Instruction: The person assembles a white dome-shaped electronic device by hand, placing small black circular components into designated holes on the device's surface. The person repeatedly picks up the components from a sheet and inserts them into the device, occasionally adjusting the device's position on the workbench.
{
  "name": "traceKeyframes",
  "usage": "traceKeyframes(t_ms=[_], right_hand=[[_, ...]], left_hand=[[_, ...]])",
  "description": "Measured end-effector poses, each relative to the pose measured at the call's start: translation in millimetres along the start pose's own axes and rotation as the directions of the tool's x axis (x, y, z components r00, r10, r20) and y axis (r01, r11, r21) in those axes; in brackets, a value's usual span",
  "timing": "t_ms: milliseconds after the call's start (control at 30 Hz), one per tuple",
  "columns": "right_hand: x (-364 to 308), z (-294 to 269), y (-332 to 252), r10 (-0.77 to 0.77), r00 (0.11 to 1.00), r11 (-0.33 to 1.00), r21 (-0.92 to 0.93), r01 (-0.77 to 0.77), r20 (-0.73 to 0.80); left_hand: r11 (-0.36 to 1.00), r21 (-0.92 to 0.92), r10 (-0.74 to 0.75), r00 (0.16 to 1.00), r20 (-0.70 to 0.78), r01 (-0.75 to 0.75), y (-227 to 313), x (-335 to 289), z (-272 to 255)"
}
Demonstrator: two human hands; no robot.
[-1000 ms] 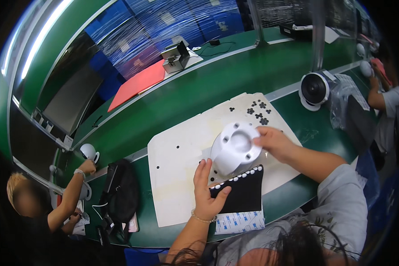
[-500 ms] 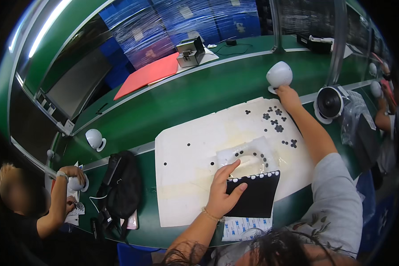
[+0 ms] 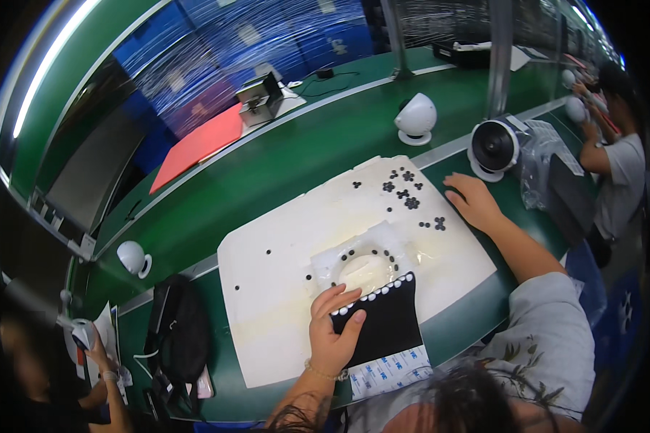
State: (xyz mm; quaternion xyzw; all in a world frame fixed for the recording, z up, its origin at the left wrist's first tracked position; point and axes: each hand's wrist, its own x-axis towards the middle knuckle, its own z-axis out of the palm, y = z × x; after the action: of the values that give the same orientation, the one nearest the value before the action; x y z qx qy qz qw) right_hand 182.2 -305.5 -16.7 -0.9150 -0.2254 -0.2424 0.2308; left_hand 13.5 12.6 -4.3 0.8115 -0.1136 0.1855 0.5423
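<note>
My left hand (image 3: 334,333) holds the left side of a black sheet (image 3: 386,325) edged with white round pads, thumb across its front. Just beyond lies a clear plastic piece (image 3: 330,268) with a ring of black dots around a pale oval. My right hand (image 3: 477,203) has its fingers stretched out and holds nothing, over the right edge of a large white board (image 3: 267,317). Small black round pads (image 3: 412,203) cluster on the board's far right. A white rounded device (image 3: 416,117) on a disc base stands past the board.
A similar device with a black front (image 3: 494,149) stands right, by clear plastic bags (image 3: 538,169). Another white device (image 3: 133,259) is at left, behind a black bag (image 3: 177,332). A printed white sheet (image 3: 390,372) lies near me. Co-workers sit left and right.
My right hand has let go of the white device and drawn back toward me. The device stands on its base. The black sheet has tilted slightly in my left hand. The whole view has shifted.
</note>
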Motion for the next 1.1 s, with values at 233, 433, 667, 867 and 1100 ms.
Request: traceKeyframes(t_ms=[233,433,667,867,1100], right_hand=[[-40,-32,70,0.236,0.972,0.925,-0.311,-0.218,0.02],[-30,-32,71,0.099,0.974,0.947,-0.281,-0.155,-0.202],[-6,-52,11,0.091,0.943,0.996,0.041,-0.083,-0.321],[38,-42,-86,0.156,0.956,0.226,0.933,-0.278,0.247],[39,-15,-155,-0.13,0.885,0.32,0.863,-0.39,0.448]], left_hand=[[0.999,-0.036,-0.013,0.998,0.059,0.016,-1,-4,3],[1.0,-0.005,-0.024,0.997,0.073,0.024,2,-5,5],[0.96,0.149,0.223,0.969,0.108,-0.237,4,1,7],[0.877,0.131,0.424,0.872,0.244,-0.463,9,-1,2],[0.94,0.09,0.305,0.927,0.22,-0.33,10,-4,2]])
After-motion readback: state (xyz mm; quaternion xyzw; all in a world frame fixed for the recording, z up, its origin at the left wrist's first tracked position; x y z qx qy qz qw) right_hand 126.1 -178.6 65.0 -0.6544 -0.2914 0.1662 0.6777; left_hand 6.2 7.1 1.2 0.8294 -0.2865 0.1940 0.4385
